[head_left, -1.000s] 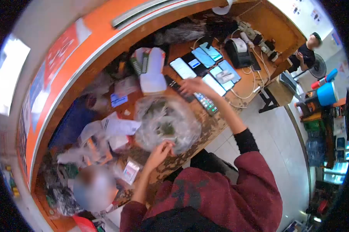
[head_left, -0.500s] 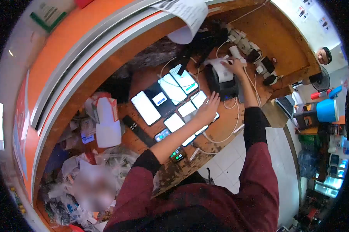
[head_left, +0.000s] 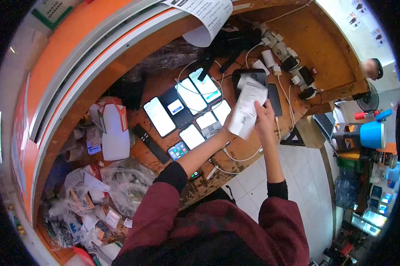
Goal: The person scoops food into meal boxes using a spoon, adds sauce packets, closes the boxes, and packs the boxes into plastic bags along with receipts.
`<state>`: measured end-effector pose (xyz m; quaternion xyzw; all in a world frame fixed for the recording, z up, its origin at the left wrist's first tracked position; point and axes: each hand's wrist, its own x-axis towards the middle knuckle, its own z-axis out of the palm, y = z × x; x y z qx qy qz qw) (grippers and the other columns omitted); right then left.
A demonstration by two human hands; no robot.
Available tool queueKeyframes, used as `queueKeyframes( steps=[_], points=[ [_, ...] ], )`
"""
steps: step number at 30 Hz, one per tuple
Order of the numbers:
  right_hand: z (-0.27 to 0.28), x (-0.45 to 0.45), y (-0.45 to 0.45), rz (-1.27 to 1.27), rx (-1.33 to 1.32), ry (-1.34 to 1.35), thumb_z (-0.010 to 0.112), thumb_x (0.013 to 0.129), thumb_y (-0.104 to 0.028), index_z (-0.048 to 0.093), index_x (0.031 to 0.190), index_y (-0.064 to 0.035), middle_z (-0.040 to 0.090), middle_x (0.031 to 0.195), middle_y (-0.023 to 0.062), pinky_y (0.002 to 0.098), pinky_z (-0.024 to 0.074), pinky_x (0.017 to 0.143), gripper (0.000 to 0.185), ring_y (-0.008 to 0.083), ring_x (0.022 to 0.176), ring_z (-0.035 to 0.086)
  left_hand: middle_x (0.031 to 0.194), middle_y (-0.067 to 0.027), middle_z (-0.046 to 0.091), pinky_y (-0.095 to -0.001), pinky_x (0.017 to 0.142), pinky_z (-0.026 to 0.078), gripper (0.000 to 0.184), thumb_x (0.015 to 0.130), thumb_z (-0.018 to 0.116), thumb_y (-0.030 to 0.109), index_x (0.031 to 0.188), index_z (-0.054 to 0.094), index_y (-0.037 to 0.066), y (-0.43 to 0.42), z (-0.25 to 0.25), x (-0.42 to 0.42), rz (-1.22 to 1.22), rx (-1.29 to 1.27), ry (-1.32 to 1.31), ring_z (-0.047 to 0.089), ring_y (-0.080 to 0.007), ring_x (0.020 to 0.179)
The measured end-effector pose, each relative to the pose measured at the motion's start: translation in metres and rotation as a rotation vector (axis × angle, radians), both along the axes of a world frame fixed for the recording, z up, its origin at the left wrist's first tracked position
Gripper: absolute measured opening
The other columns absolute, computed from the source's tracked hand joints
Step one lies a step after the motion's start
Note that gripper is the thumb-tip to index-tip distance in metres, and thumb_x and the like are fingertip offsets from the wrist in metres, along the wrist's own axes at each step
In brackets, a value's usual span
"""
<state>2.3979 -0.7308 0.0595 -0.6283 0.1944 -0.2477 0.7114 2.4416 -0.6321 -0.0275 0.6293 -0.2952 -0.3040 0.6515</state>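
A long white printed paper slip [head_left: 248, 104] hangs over the desk in front of the dark label printer [head_left: 257, 76]. My right hand [head_left: 265, 116] pinches the slip's right edge. At its lower left, my left hand [head_left: 229, 126] is mostly hidden behind the paper, so its fingers do not show. Several lit phones lie left of the slip, among them a white-screened phone [head_left: 159, 117], a phone with app icons [head_left: 178, 151] and a phone in front of the cables [head_left: 205, 84]. A dark remote [head_left: 150, 142] rests left of them.
Plugs and a power strip [head_left: 285, 55] line the back right, with white cables trailing across the desk [head_left: 248, 162]. Plastic bags [head_left: 129, 184] and papers pile up at left. A white box [head_left: 116, 137] stands behind them. A person's head [head_left: 372, 68] shows far right.
My right hand has come down from the printer's paper and now grips the slip, which is clear of the printer top. My left hand has moved behind the slip. The view has shifted slightly.
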Motion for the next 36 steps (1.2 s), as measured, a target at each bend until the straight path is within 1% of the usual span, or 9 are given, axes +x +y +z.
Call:
queueKeyframes(
  steps=[4,7,11,13,18,24,27,31,36],
  points=[
    [0.063,-0.026,0.046,0.323,0.02,0.21,0.057,0.084,-0.008,0.03,0.127,0.0003,0.061,0.098,0.0123,0.0245,0.0476,0.07,0.051,0.0126,0.086,0.059,0.124,-0.015,0.045,-0.0384,0.086,0.047,0.048,0.09,0.04,0.033,0.128,0.035,0.004,0.052,0.059,0.015,-0.394,-0.722,1.097,0.051,-0.0247,0.107],
    [0.092,-0.035,0.041,0.456,-0.033,0.087,0.055,0.085,-0.008,0.03,0.125,-0.0006,0.061,0.099,0.0129,0.0244,0.047,0.074,0.048,0.0147,0.089,0.058,0.108,-0.0104,0.058,-0.0287,0.075,0.047,0.04,0.083,0.05,0.016,0.12,0.046,0.001,0.082,0.046,0.052,-0.102,0.461,-0.006,0.058,-0.0193,0.092],
    [0.113,-0.042,0.03,0.865,-0.405,0.292,0.053,0.088,-0.014,0.051,0.1,-0.0003,0.061,0.082,0.0048,0.0265,0.0423,0.059,0.019,0.0073,0.068,0.05,0.11,-0.019,0.054,-0.0329,0.085,0.042,0.042,0.091,0.042,0.022,0.126,0.039,-0.001,0.166,0.095,0.025,0.657,0.137,-0.1,0.053,-0.0253,0.103],
    [0.152,-0.032,0.058,1.086,-0.538,0.314,0.051,0.089,-0.021,0.054,0.087,0.0006,0.056,0.07,0.0082,0.031,0.0383,0.054,0.021,0.0113,0.058,0.044,0.128,-0.0143,0.043,-0.0301,0.095,0.035,0.054,0.088,0.049,0.028,0.132,0.031,0.003,0.181,0.161,0.0,0.419,-0.021,-0.182,0.044,-0.0215,0.115],
    [0.207,0.005,0.064,1.625,-1.045,0.34,0.054,0.082,-0.017,0.057,0.086,0.0003,0.058,0.07,0.0171,0.0351,0.0426,0.056,0.018,0.0304,0.06,0.056,0.075,-0.0023,0.058,-0.0285,0.066,0.041,0.029,0.079,0.064,0.03,0.091,0.061,0.003,0.254,0.184,-0.023,-0.345,0.313,-0.125,0.052,-0.0105,0.074],
    [0.185,-0.015,0.164,1.553,-1.102,0.062,0.062,0.078,-0.038,0.059,0.098,-0.0004,0.063,0.08,0.0179,0.0368,0.0457,0.068,0.043,0.0316,0.076,0.061,0.07,-0.0057,0.056,-0.0277,0.057,0.041,0.03,0.086,0.053,0.03,0.088,0.058,0.001,0.31,0.196,-0.076,0.036,0.22,-0.357,0.052,-0.0094,0.066],
    [0.166,-0.036,0.24,1.498,-0.895,0.113,0.062,0.08,-0.027,0.06,0.088,-0.0004,0.061,0.074,0.0178,0.0367,0.0435,0.058,0.028,0.0307,0.062,0.056,0.068,-0.0076,0.055,-0.0265,0.056,0.039,0.032,0.09,0.047,0.031,0.09,0.056,0.0,0.349,0.206,-0.107,0.168,0.333,-0.421,0.05,-0.0078,0.062],
    [0.157,-0.087,0.295,1.205,-1.315,-0.669,0.059,0.077,-0.012,0.056,0.083,-0.0054,0.058,0.074,0.0073,0.0369,0.0414,0.07,0.009,0.0192,0.065,0.055,0.066,-0.0025,0.051,-0.024,0.055,0.038,0.032,0.091,0.046,0.029,0.088,0.054,-0.002,0.405,0.166,-0.154,0.371,0.12,-0.088,0.045,-0.0069,0.06],
    [0.098,-0.054,0.254,0.847,-1.396,-0.207,0.056,0.067,0.001,0.062,0.081,-0.0049,0.058,0.075,0.0126,0.0382,0.0447,0.071,0.016,0.0306,0.08,0.055,0.065,-0.0072,0.054,-0.028,0.055,0.04,0.032,0.09,0.045,0.028,0.09,0.055,-0.002,0.486,0.137,-0.239,1.092,0.288,-0.006,0.05,-0.0113,0.059]
  ],
)
